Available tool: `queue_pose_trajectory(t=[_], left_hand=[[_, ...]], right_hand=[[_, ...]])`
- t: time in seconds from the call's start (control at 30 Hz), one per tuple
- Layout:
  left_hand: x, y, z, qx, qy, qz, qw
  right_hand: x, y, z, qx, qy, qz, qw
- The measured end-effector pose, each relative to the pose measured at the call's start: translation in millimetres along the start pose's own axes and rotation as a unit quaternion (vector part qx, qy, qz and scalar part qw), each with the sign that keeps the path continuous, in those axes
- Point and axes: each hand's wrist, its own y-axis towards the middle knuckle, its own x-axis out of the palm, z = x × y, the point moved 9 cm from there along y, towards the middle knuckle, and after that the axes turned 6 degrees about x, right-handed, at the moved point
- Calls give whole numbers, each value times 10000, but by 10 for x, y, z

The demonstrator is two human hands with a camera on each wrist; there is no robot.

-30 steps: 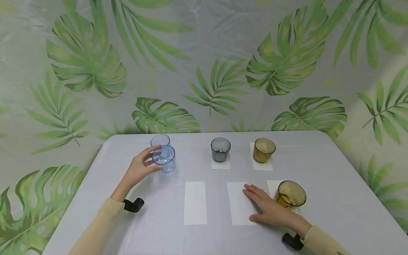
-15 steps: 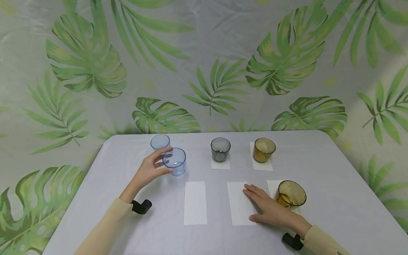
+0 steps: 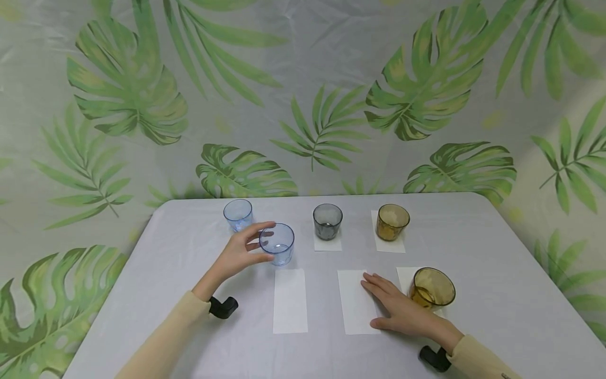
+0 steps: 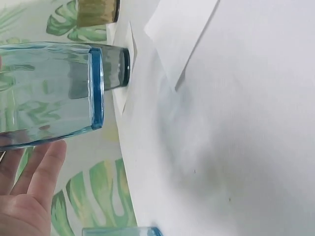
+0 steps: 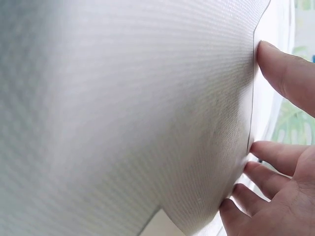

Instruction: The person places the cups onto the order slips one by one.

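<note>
My left hand (image 3: 240, 252) grips a clear blue glass (image 3: 279, 247) by its side, thumb in front and fingers behind. In the left wrist view the blue glass (image 4: 49, 93) hangs clear of the tabletop, its base above the cloth. A second blue glass (image 3: 238, 213) stands at the back left, beyond that hand. My right hand (image 3: 400, 310) rests with spread, relaxed fingers on the right edge of a white paper (image 3: 352, 302). In the right wrist view its fingertips (image 5: 253, 147) touch down along the paper's edge. An amber glass (image 3: 437, 287) stands just behind this hand.
A grey glass (image 3: 326, 221) and another amber glass (image 3: 392, 221) stand on white papers at the back. One more white paper (image 3: 290, 310) lies in front of the held glass. A leaf-patterned backdrop (image 3: 312, 105) rises behind the white table (image 3: 227, 347).
My left hand has carried the blue glass to the right and slightly nearer, away from the second blue glass. The right hand has stayed in place.
</note>
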Motion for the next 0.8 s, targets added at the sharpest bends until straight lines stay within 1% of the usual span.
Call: queue_pose_trajectory(t=[0.17,0.5,0.8], left_hand=[[119,40,16,45,-10,-105,9999],[355,109,37,89,-185,-363,9991],[572,144,118,321,-334,-627,9970]], right_hand=[[-3,1,5,5,15,-4,10000],[-6,2,4,-1,34,0,10000],[1,7,14,13,19,13,10000]])
